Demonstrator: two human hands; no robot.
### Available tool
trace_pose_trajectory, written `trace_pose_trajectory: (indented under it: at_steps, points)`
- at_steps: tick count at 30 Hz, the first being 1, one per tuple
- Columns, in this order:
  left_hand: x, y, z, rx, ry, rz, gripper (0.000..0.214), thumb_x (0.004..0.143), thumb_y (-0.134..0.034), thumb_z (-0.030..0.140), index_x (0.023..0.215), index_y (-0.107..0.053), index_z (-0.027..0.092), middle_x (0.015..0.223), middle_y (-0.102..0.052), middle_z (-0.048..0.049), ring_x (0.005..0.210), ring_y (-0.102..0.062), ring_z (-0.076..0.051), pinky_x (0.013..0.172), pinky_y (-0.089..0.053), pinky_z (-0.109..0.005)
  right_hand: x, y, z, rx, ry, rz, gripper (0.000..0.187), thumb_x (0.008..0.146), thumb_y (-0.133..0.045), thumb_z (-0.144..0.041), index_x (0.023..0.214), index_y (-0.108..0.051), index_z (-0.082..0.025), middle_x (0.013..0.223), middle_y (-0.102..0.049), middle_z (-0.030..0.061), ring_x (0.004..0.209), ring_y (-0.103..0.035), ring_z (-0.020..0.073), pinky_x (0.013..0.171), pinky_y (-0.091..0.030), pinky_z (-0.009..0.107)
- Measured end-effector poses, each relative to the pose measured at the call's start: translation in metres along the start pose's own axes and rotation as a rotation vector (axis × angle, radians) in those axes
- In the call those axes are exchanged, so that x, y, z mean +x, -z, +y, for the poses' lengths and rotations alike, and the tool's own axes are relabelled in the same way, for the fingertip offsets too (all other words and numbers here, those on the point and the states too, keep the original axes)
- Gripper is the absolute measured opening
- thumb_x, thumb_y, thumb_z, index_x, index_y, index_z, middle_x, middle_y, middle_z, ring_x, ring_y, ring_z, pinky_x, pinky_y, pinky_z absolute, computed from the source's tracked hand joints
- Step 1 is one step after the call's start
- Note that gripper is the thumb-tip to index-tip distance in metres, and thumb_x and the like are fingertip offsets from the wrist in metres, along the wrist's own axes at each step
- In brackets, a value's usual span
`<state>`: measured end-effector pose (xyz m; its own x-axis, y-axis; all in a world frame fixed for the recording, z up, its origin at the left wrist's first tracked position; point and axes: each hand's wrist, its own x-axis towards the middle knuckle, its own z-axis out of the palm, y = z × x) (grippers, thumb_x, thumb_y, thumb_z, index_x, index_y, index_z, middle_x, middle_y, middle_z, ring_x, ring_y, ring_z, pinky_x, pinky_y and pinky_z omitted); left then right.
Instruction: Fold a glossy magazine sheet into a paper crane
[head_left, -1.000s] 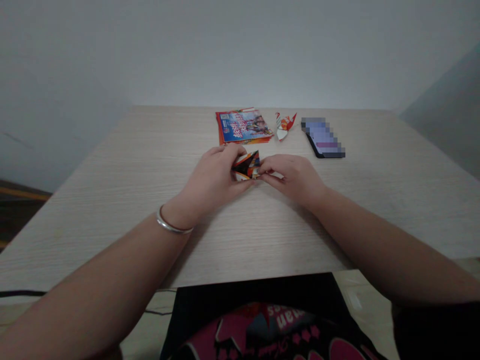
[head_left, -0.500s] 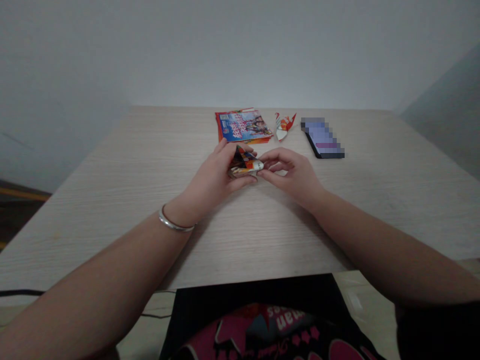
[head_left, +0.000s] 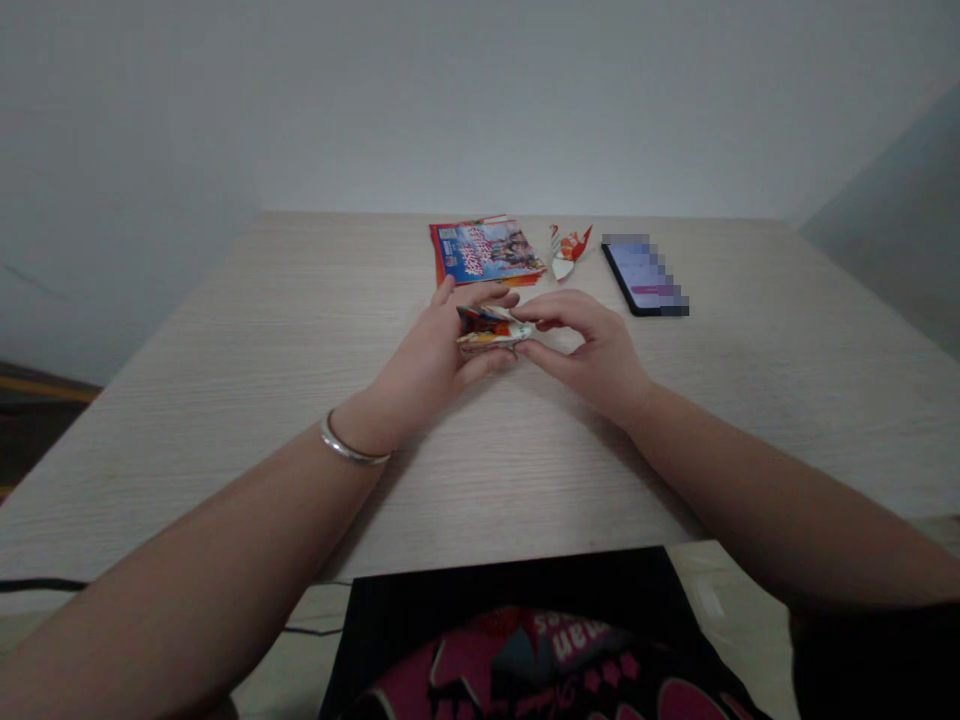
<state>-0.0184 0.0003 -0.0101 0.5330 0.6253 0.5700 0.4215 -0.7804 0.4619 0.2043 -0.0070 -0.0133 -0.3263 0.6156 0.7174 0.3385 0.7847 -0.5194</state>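
Both my hands meet over the middle of the light wooden table (head_left: 225,340). Between them is a small folded piece of colourful printed paper (head_left: 489,327). My left hand (head_left: 431,365), with a silver bangle on its wrist, grips the paper's left side with curled fingers. My right hand (head_left: 592,345) pinches the paper's right tip between thumb and fingers. The paper is held low, just above the tabletop, and looks nearly flat.
Behind my hands lies a stack of colourful printed sheets (head_left: 484,252). To its right stands a small folded paper crane (head_left: 568,250), then a dark phone (head_left: 645,280) with its screen lit. A grey wall runs behind the table.
The folded paper has been turned from a raised, open shape to a flatter one. My right fingers have lifted and closed over its right tip.
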Motion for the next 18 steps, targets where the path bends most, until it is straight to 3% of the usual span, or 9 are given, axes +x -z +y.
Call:
trace_pose_trajectory:
  at_steps: [3,7,12,16,18]
  points:
    - [0.000,-0.001,-0.002,-0.015,-0.016,-0.024,0.052,0.099,-0.064,0.050,0.144,-0.053,0.026,0.154,-0.056,-0.0126,0.144,-0.053,-0.033,0.130,-0.033,-0.056,0.001,0.001,0.002,-0.032,0.034,-0.028,0.030,0.088,-0.074,-0.028,0.118,-0.075,-0.029,0.119,-0.079,0.0036,0.112,-0.071,0.0237,0.097,-0.058,0.044]
    - [-0.003,-0.002,0.000,-0.043,-0.042,0.003,0.070,0.104,-0.055,0.050,0.164,-0.026,0.027,0.165,-0.041,-0.0152,0.153,-0.044,-0.032,0.128,-0.039,-0.050,0.000,0.001,0.005,0.016,-0.009,-0.095,0.038,0.091,-0.071,-0.032,0.129,-0.069,-0.028,0.130,-0.076,0.0060,0.120,-0.070,0.0248,0.105,-0.055,0.047]
    - [-0.005,-0.006,0.000,-0.035,-0.068,0.001,0.064,0.110,-0.040,0.049,0.166,-0.014,0.032,0.167,-0.039,-0.0133,0.155,-0.042,-0.029,0.126,-0.042,-0.049,0.000,0.000,0.007,-0.003,-0.007,-0.157,0.041,0.091,-0.071,-0.036,0.131,-0.067,-0.027,0.129,-0.076,0.0063,0.119,-0.070,0.0254,0.107,-0.053,0.048]
    - [-0.003,-0.001,0.005,0.034,-0.064,0.156,0.074,0.105,-0.053,0.052,0.165,-0.012,0.036,0.163,-0.041,-0.0128,0.146,-0.051,-0.028,0.118,-0.051,-0.048,0.002,0.001,0.008,-0.097,0.065,-0.065,0.038,0.090,-0.071,-0.031,0.128,-0.068,-0.026,0.125,-0.077,0.0061,0.115,-0.070,0.0258,0.104,-0.053,0.048]
    - [-0.001,0.003,0.010,0.135,-0.085,0.270,0.076,0.100,-0.064,0.051,0.162,-0.022,0.037,0.156,-0.047,-0.0111,0.139,-0.055,-0.027,0.115,-0.052,-0.048,0.003,0.002,0.009,-0.155,0.089,-0.025,0.038,0.090,-0.071,-0.029,0.127,-0.067,-0.026,0.124,-0.076,0.0067,0.114,-0.070,0.0268,0.103,-0.053,0.048]
